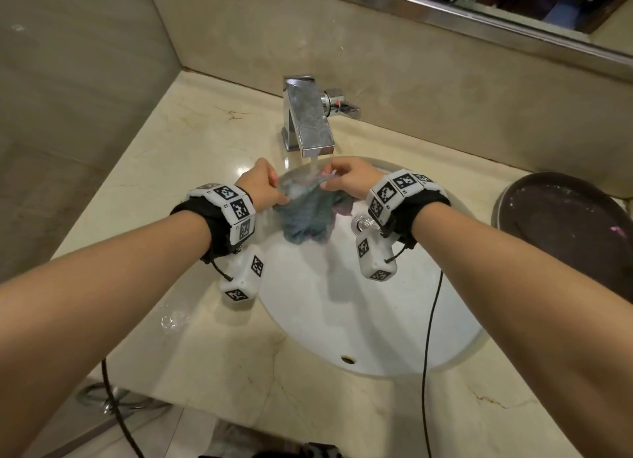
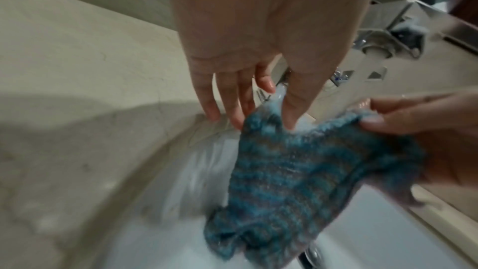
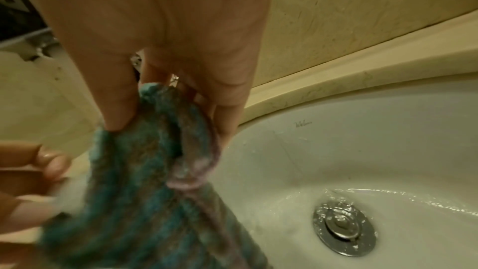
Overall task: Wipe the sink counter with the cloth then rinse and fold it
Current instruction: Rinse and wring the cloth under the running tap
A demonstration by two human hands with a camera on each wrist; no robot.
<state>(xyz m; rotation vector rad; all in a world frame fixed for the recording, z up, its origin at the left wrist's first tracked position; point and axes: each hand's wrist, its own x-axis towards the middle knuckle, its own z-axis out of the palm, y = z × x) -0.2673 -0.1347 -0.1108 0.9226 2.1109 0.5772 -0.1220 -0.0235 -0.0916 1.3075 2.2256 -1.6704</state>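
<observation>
The cloth, a blue-green knit with a pinkish edge, hangs over the back half of the sink, its upper edge stretched under the stream running from the faucet. The left hand pinches the cloth's left top corner between thumb and fingertips; the right hand pinches the right top corner the same way, so each grip is narrow and closed on fabric. The lower part of the cloth drapes down toward the drain.

Judging from this, the rinse step is under way. A small puddle sits on the tabletop near the sink's front-left rim, and the wiping appears finished, though the wide view is too coarse to confirm the surface is clean. Still left: finishing the rinse, shutting off the water, probably wringing, and folding the cloth.
</observation>
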